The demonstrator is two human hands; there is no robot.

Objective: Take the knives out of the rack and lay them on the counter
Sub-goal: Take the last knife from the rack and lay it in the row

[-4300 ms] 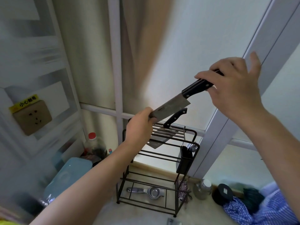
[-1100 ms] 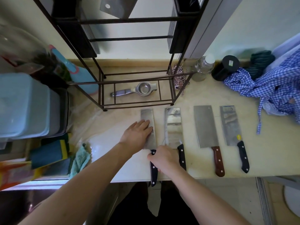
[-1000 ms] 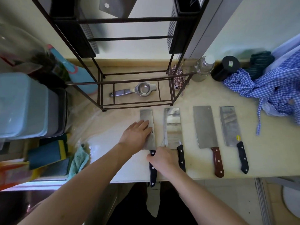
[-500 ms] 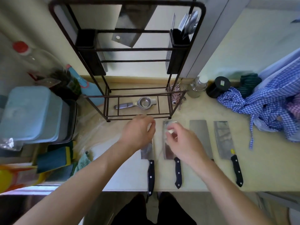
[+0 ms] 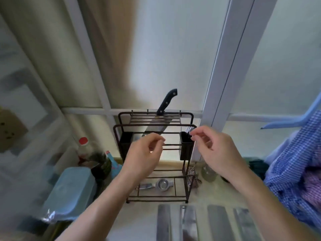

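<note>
A black wire rack (image 5: 189,117) stands on the counter (image 5: 217,192) by the window. One knife (image 5: 166,101) with a black riveted handle sticks up from the rack's top slots, its wide blade hanging down inside. Several cleaver blades (image 5: 215,223) lie side by side on the counter in front of the rack, cut off by the bottom edge. My left hand (image 5: 145,153) hovers in front of the rack's middle with loosely curled fingers, holding nothing. My right hand (image 5: 214,150) is raised beside the rack's right black cup (image 5: 185,148), fingers apart, also holding nothing.
A metal squeezer (image 5: 160,184) lies on the rack's bottom shelf. A red-capped bottle (image 5: 83,148) and a pale blue lidded box (image 5: 73,190) stand at the left. Blue checked cloth (image 5: 295,162) piles up at the right. A small glass bottle (image 5: 208,172) stands right of the rack.
Both hands have let go of the knife laid on the counter and risen to the rack. My view has tilted up from the counter to the rack top.
</note>
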